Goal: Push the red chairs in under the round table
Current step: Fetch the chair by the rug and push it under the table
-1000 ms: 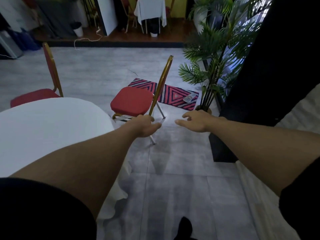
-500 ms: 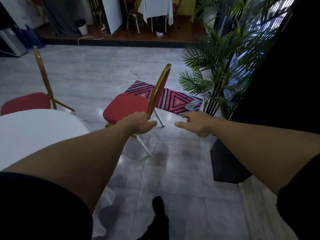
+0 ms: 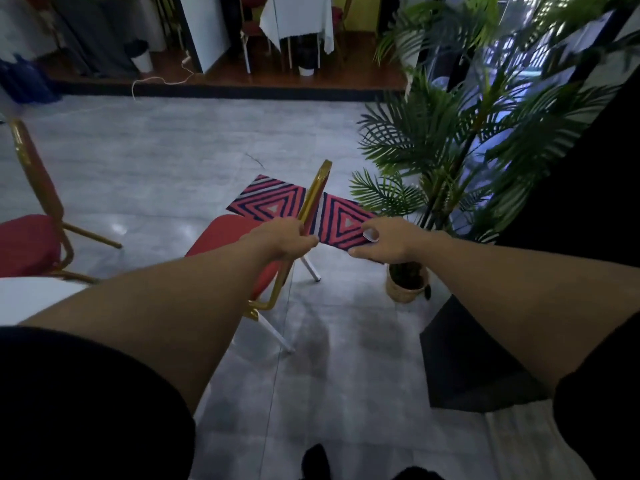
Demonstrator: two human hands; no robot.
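Patterned rug (image 3: 273, 201) lies beside potted palm (image 3: 446, 157).

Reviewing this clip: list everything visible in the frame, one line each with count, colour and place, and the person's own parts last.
red-cushioned chairs with gold metal frames: 2; near one centre, far one at left edge.
round table with white cloth: 1, white, lower left, only an edge showing.
striped rug with triangle pattern: 1, red and dark blue, on the floor behind the near chair.
potted palm in woven basket: 1, green, right of centre.
grey tiled floor: across the middle.
white-draped table: 1, far back, on the raised brown floor.
white bins: 2, and, far back.
left hand: closed on the near chair's backrest frame.
right hand: open, beside the backrest, not touching.
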